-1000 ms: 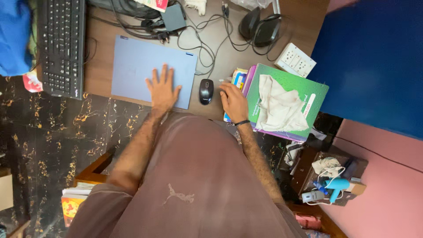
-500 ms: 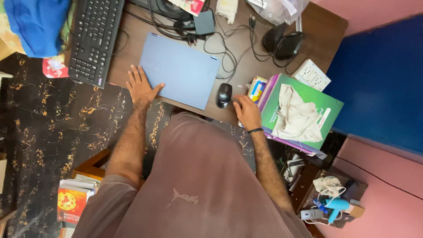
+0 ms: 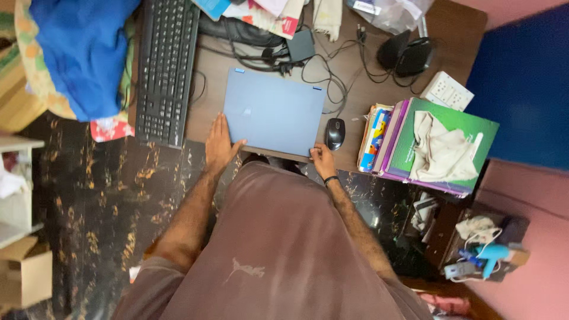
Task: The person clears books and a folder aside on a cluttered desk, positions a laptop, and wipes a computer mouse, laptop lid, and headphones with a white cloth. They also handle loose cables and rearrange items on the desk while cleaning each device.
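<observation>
I log both hands on the closed laptop [image 3: 274, 112] — left hand [image 3: 220, 144] flat at 7 o'clock, grip released; right hand [image 3: 323, 159] pinching the 5 o'clock corner, squaring it on the desk [image 3: 355, 89].

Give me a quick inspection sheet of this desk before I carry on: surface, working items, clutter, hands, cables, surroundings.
Surface: brown wooden desk, crowded along the back and right.
Working items: closed blue-grey laptop, lying flat at the front edge.
Clutter: black keyboard to the left; black mouse beside the laptop; green book with a crumpled cloth on it; white switch box; papers at the back.
Hands: left hand flat at the laptop's front left corner; right hand grips its front right corner.
Cables: black cables tangled behind the laptop, with a power adapter.
Surroundings: dark marbled floor; blue cloth at left; cardboard box.
</observation>
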{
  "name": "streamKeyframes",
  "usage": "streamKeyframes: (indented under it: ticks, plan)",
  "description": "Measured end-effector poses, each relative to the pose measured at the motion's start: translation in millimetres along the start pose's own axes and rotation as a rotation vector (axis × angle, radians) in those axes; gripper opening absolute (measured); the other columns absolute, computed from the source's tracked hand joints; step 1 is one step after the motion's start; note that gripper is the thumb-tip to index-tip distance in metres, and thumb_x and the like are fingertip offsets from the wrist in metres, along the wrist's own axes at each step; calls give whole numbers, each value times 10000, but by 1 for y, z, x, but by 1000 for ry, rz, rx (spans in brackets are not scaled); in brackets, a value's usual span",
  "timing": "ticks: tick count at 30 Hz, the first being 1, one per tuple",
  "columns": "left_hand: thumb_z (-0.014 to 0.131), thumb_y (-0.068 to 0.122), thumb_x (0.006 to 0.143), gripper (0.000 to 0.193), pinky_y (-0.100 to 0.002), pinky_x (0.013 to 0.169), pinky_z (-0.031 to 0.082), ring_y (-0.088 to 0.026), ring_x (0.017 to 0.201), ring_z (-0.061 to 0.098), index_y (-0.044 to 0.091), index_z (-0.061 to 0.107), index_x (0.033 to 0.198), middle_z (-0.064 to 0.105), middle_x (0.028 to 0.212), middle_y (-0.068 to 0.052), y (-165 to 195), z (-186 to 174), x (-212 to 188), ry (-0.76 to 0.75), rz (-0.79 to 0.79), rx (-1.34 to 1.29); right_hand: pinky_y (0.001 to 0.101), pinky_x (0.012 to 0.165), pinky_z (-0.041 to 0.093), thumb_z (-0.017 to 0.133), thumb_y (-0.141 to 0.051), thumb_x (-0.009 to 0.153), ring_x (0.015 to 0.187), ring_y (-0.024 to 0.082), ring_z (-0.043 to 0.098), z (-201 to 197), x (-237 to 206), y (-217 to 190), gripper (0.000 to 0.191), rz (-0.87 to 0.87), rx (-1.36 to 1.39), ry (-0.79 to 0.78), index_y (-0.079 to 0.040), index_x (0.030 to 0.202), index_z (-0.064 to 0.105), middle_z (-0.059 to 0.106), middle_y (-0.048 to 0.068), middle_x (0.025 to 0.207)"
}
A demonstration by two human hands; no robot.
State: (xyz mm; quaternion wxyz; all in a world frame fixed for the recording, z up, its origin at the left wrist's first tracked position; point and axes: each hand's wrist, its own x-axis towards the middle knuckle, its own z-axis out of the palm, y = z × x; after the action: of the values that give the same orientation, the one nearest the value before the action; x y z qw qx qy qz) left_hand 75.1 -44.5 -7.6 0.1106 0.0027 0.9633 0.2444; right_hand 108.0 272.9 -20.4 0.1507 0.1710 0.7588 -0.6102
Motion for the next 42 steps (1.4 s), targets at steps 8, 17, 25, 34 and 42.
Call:
streamKeyframes:
  ticks: [8,17,25,34,42]
  plan:
    - [662,558,912,1062,-594,1211,158,-349,1545,144,-34,112,1600,156,1679,-201,-31,-3,0,-227,169,178,297,788,567,821,-265,872,850,122,683,2,-12,-10,363,121,-169,119,-11,1095,688,729,43,923]
    - [711,400,911,1049,-526,1250,202,-335,1581,147,-22,68,1626,118,1712,-181,-43,-5,-11,-303,269,301,306,783,574,799,-256,901,854,133,684,4,-28,-7,354,90,-162,156,-14,1101,636,705,54,955]
    - [783,464,816,1228,-599,1248,113,-328,1583,35,-23,-30,1596,-13,1706,-186,-41,-18,-14,-524,271,360,296,804,573,772,-180,907,854,134,691,15,-45,-3,292,7,-156,376,-57,1146,658,727,55,952]
    - [772,673,735,1390,-650,1215,119,-357,1578,0,-49,-69,1572,-69,1683,-234,-7,-14,-18,-473,192,410,333,776,569,738,-166,925,866,161,690,-6,-46,-6,332,37,-118,220,-69,1212,602,705,77,1016]
    - [748,575,850,1210,-697,1205,172,-436,1573,88,-33,57,1635,2,1698,-293,42,26,-42,-188,-168,183,342,851,582,719,-287,933,1038,200,729,-82,-108,67,457,-57,-186,-129,-107,1329,580,659,85,1265]
